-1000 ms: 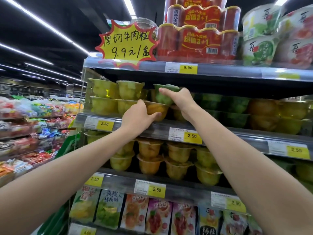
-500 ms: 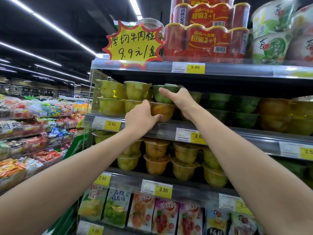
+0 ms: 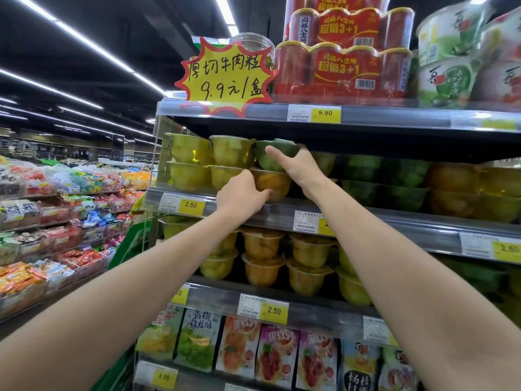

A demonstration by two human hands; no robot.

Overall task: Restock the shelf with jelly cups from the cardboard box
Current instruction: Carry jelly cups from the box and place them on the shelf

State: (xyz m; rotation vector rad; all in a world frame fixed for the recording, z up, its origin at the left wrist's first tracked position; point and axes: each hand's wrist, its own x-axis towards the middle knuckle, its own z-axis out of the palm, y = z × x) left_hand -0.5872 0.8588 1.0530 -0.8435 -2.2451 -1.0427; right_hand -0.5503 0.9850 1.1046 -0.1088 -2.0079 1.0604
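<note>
Reaching up to the second shelf [image 3: 394, 221] from the top, both bare arms are stretching forward side by side. The left hand [image 3: 242, 193] is gripping an orange jelly cup [image 3: 275, 182] that is sitting at the shelf's front edge, its fingers curling close together against the cup's left wall and its thumb tucking in low by the base. The right hand [image 3: 303, 167] is holding a green jelly cup [image 3: 266, 162], which is sitting directly above the orange one and appearing to rest on its lid. The thumb is lying across the green cup's front just under the rim, while the other fingers are wrapping round the far side and are mostly hiding from view. Just to the left, yellow jelly cups [image 3: 191, 162] are standing two high, touching one another. To the right, beyond the wrist, more green cups [image 3: 394, 176] and then amber cups [image 3: 465, 187] are filling the same level in stacks. Yellow price tags [image 3: 191, 205] reading 2.50 are lining the shelf rail. One level down, further cups [image 3: 262, 255] are standing stacked in pairs, and below them fruit pouches [image 3: 239, 345] are hanging in a row. On the top shelf, red can packs [image 3: 338, 71] are sitting beside a star-shaped yellow sign [image 3: 225, 74]. Across the aisle on the left, bagged snacks [image 3: 56, 207] are crowding the racks
</note>
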